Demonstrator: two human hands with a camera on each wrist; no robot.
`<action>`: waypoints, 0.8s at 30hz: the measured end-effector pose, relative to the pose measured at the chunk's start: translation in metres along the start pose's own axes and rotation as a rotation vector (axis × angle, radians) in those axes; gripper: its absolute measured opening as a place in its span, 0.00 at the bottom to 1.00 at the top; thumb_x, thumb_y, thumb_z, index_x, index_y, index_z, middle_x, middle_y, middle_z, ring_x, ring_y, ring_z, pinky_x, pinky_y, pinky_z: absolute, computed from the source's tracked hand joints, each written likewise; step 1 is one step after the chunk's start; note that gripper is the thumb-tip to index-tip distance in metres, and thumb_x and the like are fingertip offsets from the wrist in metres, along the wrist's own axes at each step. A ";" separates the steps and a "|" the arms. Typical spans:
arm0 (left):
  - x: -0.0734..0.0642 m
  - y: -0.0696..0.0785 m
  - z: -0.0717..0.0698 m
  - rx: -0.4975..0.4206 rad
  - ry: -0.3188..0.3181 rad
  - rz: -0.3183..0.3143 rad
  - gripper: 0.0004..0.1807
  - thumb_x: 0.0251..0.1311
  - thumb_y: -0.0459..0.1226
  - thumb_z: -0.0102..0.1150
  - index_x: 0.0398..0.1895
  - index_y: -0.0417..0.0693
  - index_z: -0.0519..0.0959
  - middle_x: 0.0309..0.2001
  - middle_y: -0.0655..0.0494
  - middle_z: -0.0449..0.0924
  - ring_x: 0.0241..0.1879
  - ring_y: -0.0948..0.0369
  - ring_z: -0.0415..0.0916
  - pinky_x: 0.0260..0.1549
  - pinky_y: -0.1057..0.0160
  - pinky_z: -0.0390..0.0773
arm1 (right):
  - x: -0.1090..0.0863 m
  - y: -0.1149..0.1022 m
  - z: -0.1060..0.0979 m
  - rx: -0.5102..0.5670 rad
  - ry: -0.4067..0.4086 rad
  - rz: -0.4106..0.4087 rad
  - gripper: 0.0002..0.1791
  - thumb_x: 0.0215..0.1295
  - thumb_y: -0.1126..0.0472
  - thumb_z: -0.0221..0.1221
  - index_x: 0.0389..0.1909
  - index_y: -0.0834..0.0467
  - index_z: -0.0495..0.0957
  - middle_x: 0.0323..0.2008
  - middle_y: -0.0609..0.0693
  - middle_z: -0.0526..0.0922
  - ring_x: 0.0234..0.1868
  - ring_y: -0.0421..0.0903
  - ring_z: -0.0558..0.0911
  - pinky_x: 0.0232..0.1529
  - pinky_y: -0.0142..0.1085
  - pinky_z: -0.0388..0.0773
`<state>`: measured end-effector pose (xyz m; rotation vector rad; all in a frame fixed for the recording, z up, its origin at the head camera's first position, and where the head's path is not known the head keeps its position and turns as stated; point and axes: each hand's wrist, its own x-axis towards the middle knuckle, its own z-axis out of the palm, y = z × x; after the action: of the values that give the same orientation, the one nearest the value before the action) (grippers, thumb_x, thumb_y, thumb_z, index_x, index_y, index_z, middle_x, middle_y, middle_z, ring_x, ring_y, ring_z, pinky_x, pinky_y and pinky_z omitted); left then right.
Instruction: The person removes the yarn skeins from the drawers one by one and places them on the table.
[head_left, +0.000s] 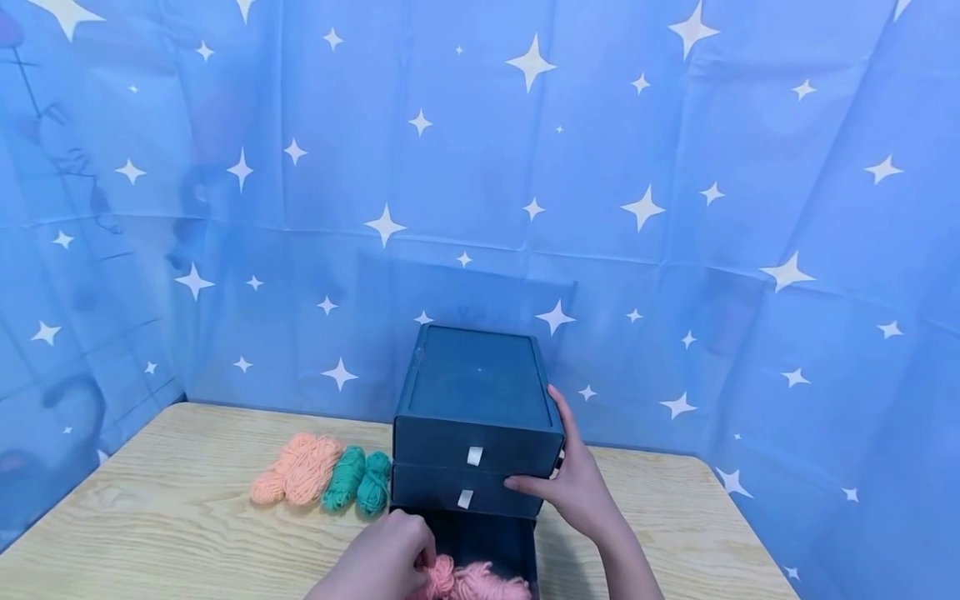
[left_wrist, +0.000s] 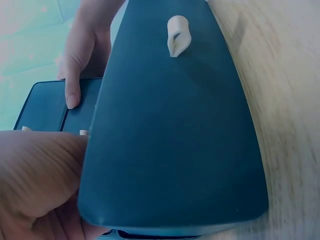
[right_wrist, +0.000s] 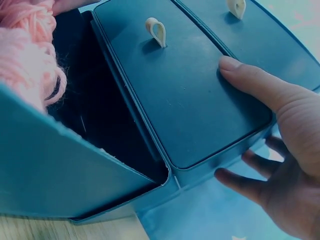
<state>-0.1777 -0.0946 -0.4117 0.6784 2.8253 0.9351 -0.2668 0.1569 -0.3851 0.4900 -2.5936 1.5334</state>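
Note:
A dark blue storage box [head_left: 480, 375] with stacked drawers stands on the table, and its bottom drawer [left_wrist: 175, 130] is pulled out. Inside that drawer lie skeins of pink yarn [head_left: 491, 583]. My left hand [head_left: 393, 554] reaches over the drawer's left side, its curled fingers gripping a pink skein [head_left: 440, 575]; the fingertips are partly hidden. My right hand [head_left: 577, 487] steadies the box at its right side. Its thumb [right_wrist: 245, 77] presses on the shut middle drawer [right_wrist: 185, 95], and the other fingers extend, spread, along the side.
Left of the box, two peach skeins [head_left: 311, 471] and two green skeins [head_left: 345, 479] lie side by side on the wooden table [head_left: 150, 500]. White loop tabs [head_left: 475, 456] mark the drawer fronts. A blue curtain with white stars [head_left: 480, 167] hangs behind the table.

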 end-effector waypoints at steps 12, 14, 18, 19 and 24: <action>0.002 -0.007 -0.005 -0.029 0.038 0.028 0.09 0.50 0.27 0.65 0.20 0.51 0.85 0.20 0.68 0.81 0.20 0.76 0.71 0.21 0.74 0.73 | -0.001 -0.002 0.000 0.023 -0.013 0.023 0.66 0.37 0.46 0.77 0.69 0.20 0.39 0.76 0.43 0.40 0.75 0.60 0.49 0.60 0.63 0.65; 0.001 -0.006 -0.006 -0.017 0.061 0.041 0.09 0.50 0.28 0.65 0.20 0.51 0.85 0.20 0.68 0.81 0.21 0.76 0.71 0.21 0.74 0.74 | -0.001 -0.002 0.000 0.024 -0.015 0.022 0.65 0.37 0.46 0.77 0.69 0.21 0.40 0.76 0.43 0.40 0.75 0.60 0.49 0.59 0.63 0.65; -0.001 -0.003 -0.014 -0.003 0.109 0.052 0.06 0.50 0.31 0.68 0.22 0.51 0.85 0.23 0.67 0.82 0.25 0.74 0.75 0.25 0.73 0.75 | -0.002 -0.002 0.000 0.005 -0.011 0.014 0.65 0.37 0.45 0.77 0.69 0.22 0.40 0.76 0.43 0.40 0.75 0.61 0.49 0.59 0.64 0.64; -0.001 -0.002 -0.017 -0.008 0.118 0.053 0.05 0.50 0.31 0.68 0.23 0.51 0.86 0.24 0.67 0.82 0.25 0.73 0.76 0.25 0.72 0.76 | -0.002 -0.002 0.000 -0.001 -0.009 0.010 0.65 0.37 0.44 0.77 0.70 0.22 0.39 0.76 0.43 0.40 0.75 0.61 0.48 0.59 0.64 0.64; -0.005 0.003 -0.030 -0.041 0.167 0.067 0.04 0.51 0.31 0.67 0.26 0.51 0.87 0.27 0.62 0.84 0.27 0.72 0.78 0.26 0.73 0.76 | -0.002 -0.001 0.000 -0.016 -0.004 0.011 0.66 0.37 0.43 0.76 0.70 0.22 0.38 0.76 0.44 0.40 0.75 0.61 0.50 0.59 0.65 0.64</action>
<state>-0.1784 -0.1110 -0.3855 0.7273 2.9332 1.1063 -0.2647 0.1567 -0.3849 0.4784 -2.6136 1.5152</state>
